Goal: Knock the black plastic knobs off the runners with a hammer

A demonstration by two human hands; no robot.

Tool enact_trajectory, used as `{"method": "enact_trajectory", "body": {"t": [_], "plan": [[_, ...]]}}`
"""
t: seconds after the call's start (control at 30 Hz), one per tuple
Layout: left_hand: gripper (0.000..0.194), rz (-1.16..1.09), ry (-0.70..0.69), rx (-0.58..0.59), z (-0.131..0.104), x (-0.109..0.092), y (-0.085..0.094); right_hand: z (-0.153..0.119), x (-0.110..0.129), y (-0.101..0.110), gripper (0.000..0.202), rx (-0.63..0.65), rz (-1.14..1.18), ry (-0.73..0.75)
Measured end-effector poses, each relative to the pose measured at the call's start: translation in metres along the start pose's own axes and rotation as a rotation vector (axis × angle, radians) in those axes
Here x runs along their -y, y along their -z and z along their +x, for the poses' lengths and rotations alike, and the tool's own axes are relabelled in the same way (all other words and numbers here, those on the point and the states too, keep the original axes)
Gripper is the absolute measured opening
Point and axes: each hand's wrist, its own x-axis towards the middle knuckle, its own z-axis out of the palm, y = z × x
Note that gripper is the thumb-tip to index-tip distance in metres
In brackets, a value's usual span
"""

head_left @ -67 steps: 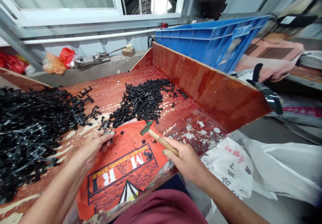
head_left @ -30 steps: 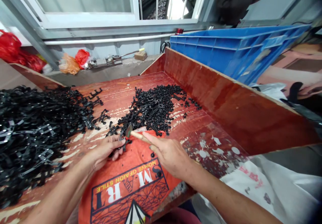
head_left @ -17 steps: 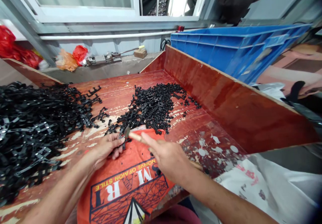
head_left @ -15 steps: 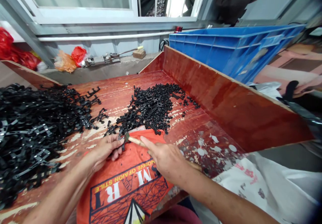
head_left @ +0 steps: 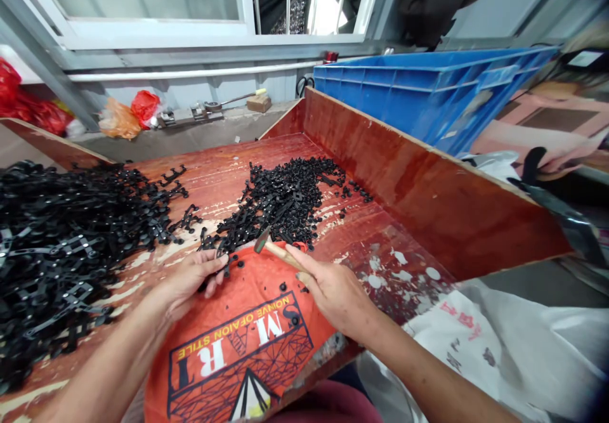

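My right hand (head_left: 328, 286) is wrapped round the wooden handle of a small hammer (head_left: 278, 251), whose dark metal head is raised over the top of an orange printed cloth (head_left: 204, 347). At the cloth's upper left edge, my left hand (head_left: 200, 277) pinches a small black linked part (head_left: 222, 259), mostly hidden by the fingers. Several small black round pieces (head_left: 240, 263) lie loose on the cloth. Just beyond both hands is a pile of black parts (head_left: 280, 195). Left of my left hand lies a larger heap of black linked parts (head_left: 71, 245) with shiny rivets.
A red wooden board (head_left: 428, 175) borders the worktop on the right, with a blue crate (head_left: 380, 87) behind it. White sacking (head_left: 499, 347) hangs at the lower right. Along the back ledge lie plastic bags (head_left: 118, 118), a metal tool (head_left: 204, 111) and a small block (head_left: 258, 103).
My right hand has drawn the hammer head away from my left fingers, up and to the right. My left hand still pinches the black part, and small round pieces now show beside it.
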Motion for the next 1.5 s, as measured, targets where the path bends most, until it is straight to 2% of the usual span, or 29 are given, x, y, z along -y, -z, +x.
{"method": "enact_trajectory", "body": {"t": [0.23,0.33,0.47,0.6,0.67,0.77,0.93,1.07,1.2,1.33,1.4,1.5], "plan": [[0.050,0.051,-0.018,-0.030,0.010,0.016,-0.005,-0.003,-0.003,0.000,0.060,0.029,-0.084,-0.048],[0.048,0.084,-0.034,-0.035,0.012,0.018,-0.004,-0.002,-0.002,0.001,0.062,0.047,-0.119,-0.025],[0.045,0.108,-0.044,-0.052,0.012,0.019,-0.005,0.004,0.010,0.003,0.064,0.067,-0.105,0.037],[0.042,0.108,-0.060,-0.056,0.011,0.020,-0.006,0.014,0.022,-0.003,0.057,-0.002,-0.105,0.073],[0.041,0.095,-0.065,-0.050,0.011,0.021,-0.005,0.019,0.023,-0.009,0.058,0.032,-0.181,0.056],[0.041,0.088,-0.060,-0.032,0.012,0.022,-0.004,0.023,0.022,-0.013,0.061,0.151,-0.290,0.043],[0.038,0.076,-0.044,-0.028,0.012,0.023,-0.003,0.022,0.024,-0.011,0.061,0.069,-0.260,0.069],[0.036,0.076,-0.048,-0.025,0.012,0.023,-0.003,0.022,0.027,-0.012,0.062,0.188,-0.312,0.061],[0.037,0.075,-0.034,-0.029,0.013,0.022,-0.004,0.027,0.029,-0.012,0.058,0.134,-0.289,0.061],[0.038,0.059,-0.027,-0.039,0.010,0.018,-0.003,0.031,0.028,-0.009,0.056,0.187,-0.280,0.037],[0.037,0.006,-0.035,-0.023,0.003,0.015,-0.005,0.028,0.024,-0.002,0.054,0.136,-0.169,0.013],[0.033,-0.088,-0.054,0.034,-0.013,0.011,-0.019,0.013,0.006,0.016,0.054,-0.034,0.032,-0.096]]}}
